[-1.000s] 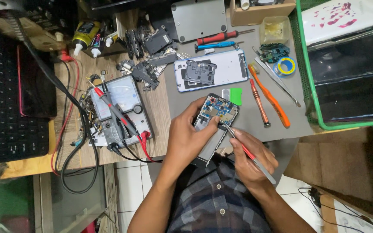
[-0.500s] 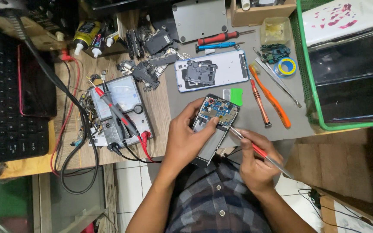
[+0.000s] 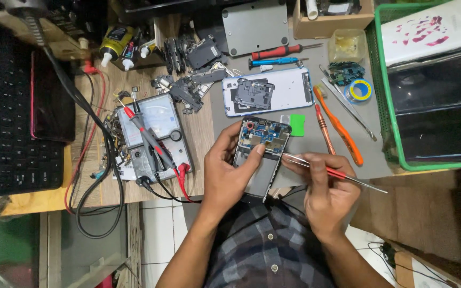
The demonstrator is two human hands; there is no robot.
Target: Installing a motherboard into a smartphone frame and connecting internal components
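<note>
My left hand (image 3: 230,173) grips an opened phone (image 3: 261,145) with its back off, so the blue circuit board and grey battery show. The thumb rests on the phone's middle. My right hand (image 3: 324,189) pinches metal tweezers (image 3: 333,172) with a red grip. Their tips touch the phone's right edge just below the board. Both hands hover over the grey work mat (image 3: 305,141) near the table's front edge.
A white phone back (image 3: 273,90) with a black part lies behind the opened phone, beside a green tab (image 3: 297,125). An orange brush (image 3: 339,127), screwdrivers (image 3: 278,52), a multimeter (image 3: 150,136) with probes, a keyboard (image 3: 6,117) and a green basket (image 3: 433,85) surround the mat.
My right hand has drawn back slightly to the right and the tweezers now lie flatter, tips at the phone's right edge. My left hand keeps its hold on the phone.
</note>
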